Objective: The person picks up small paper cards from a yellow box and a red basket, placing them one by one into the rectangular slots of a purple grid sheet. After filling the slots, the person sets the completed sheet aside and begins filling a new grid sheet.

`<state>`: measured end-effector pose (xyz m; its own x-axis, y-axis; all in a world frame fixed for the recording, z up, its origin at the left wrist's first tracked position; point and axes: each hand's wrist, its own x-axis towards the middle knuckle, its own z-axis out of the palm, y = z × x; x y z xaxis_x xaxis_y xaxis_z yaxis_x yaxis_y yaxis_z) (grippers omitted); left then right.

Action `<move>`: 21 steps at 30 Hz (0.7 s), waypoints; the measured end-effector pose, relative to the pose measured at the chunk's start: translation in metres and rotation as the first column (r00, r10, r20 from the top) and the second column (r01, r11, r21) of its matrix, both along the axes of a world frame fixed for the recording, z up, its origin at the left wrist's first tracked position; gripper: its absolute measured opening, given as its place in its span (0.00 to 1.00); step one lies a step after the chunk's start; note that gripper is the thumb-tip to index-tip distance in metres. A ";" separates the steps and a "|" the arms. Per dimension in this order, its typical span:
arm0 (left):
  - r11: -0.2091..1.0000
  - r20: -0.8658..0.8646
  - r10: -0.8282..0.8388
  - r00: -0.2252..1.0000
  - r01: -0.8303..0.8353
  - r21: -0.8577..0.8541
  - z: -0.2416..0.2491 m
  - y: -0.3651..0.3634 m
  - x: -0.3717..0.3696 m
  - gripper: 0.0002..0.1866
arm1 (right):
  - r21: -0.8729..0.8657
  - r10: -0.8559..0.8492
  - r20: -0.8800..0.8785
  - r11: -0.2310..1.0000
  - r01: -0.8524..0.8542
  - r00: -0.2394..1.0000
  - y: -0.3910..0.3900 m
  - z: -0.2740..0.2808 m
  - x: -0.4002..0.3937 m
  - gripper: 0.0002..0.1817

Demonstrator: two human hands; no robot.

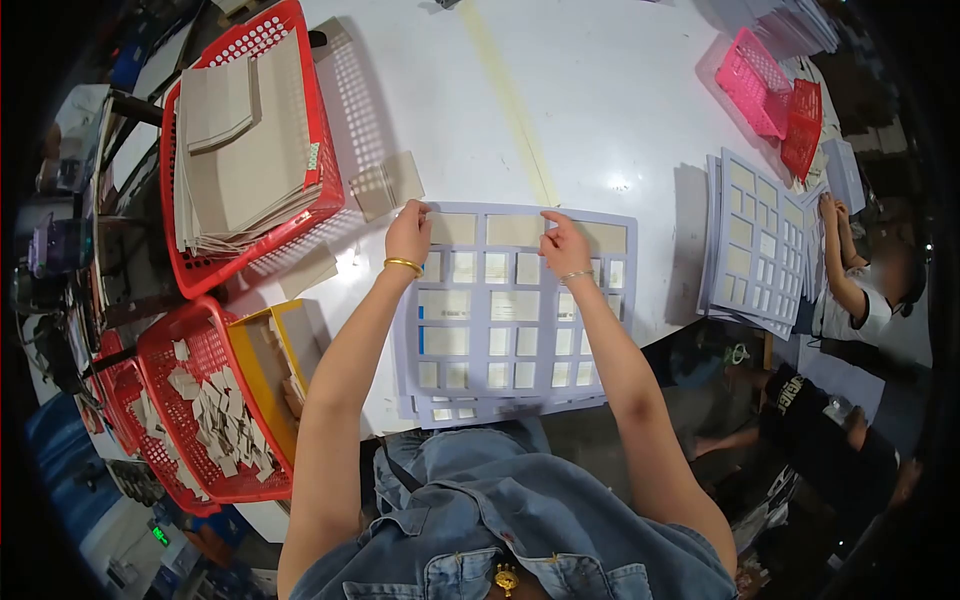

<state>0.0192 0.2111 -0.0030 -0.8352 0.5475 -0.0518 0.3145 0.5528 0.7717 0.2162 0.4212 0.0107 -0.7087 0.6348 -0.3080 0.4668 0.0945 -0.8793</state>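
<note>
Light, even fingertip pressure suits this lavender-grey, flat grid panel (482,286) best, I judge.
My left hand (408,236) curls at its top corner, grip unclear; my right hand's (568,245) fingers, slightly parted, rest along its top, pinching nothing visible. Around them: three beige card rectangles (514,231); leftward: at least three red perforated plastic baskets (321,130).

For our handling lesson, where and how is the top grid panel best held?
Probably by its outer rim, from the left and right sides together: the panel lies wide and flat, and openings fill its middle, leaving the border to pinch.
</note>
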 end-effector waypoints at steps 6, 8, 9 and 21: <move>0.999 -0.136 0.036 0.990 -0.041 -0.032 0.009 0.004 0.004 0.11 | 0.409 0.093 0.051 0.906 -0.106 0.994 -0.007 0.003 -0.008 0.24; 0.997 -0.191 0.032 0.981 -0.046 -0.069 0.017 0.003 0.012 0.12 | 0.578 0.102 0.088 0.805 -0.134 0.991 -0.010 0.004 -0.008 0.22; 0.992 -0.169 -0.002 0.986 -0.019 -0.123 0.026 0.000 0.017 0.13 | 0.563 0.085 0.110 0.816 -0.133 0.990 -0.013 0.011 -0.009 0.20; 0.845 -0.064 -0.441 0.895 0.391 -0.365 0.040 -0.030 0.034 0.19 | 0.682 0.185 0.530 0.488 -0.545 0.828 -0.035 0.010 -0.013 0.14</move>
